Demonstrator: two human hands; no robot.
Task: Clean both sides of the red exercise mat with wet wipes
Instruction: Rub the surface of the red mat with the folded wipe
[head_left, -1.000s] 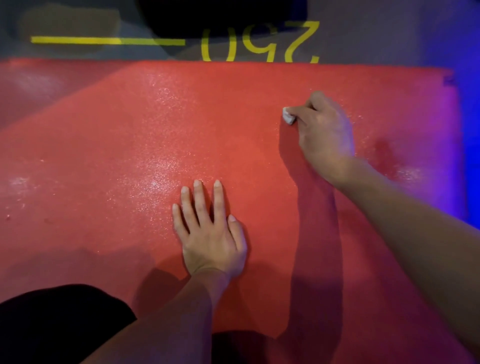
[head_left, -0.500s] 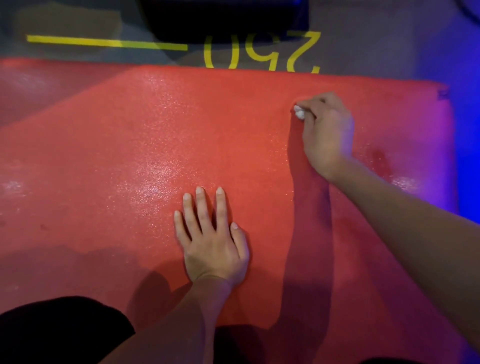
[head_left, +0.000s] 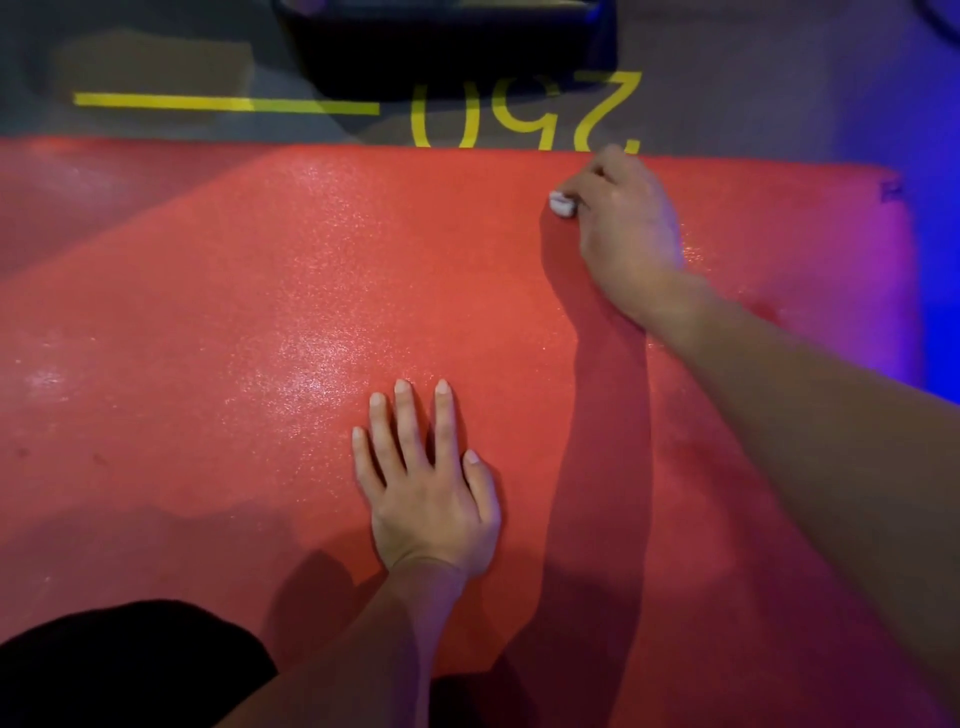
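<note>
The red exercise mat (head_left: 249, 322) lies flat on the floor and fills most of the head view, with a wet sheen across its middle. My right hand (head_left: 626, 228) is near the mat's far edge, fingers curled round a small bunched white wet wipe (head_left: 562, 203) that it presses on the mat. Only a corner of the wipe shows past my fingers. My left hand (head_left: 428, 483) rests flat on the mat near its middle, fingers straight and slightly spread, holding nothing.
Beyond the mat's far edge is grey floor with a yellow line (head_left: 223, 103) and yellow numerals (head_left: 524, 111). A dark object (head_left: 447, 47) stands on the floor behind them. My dark-clothed knee (head_left: 119, 670) is at the bottom left. Blue light falls along the mat's right end.
My right hand has slid the wipe away from me, toward the mat's far edge. My left hand has stayed flat in place.
</note>
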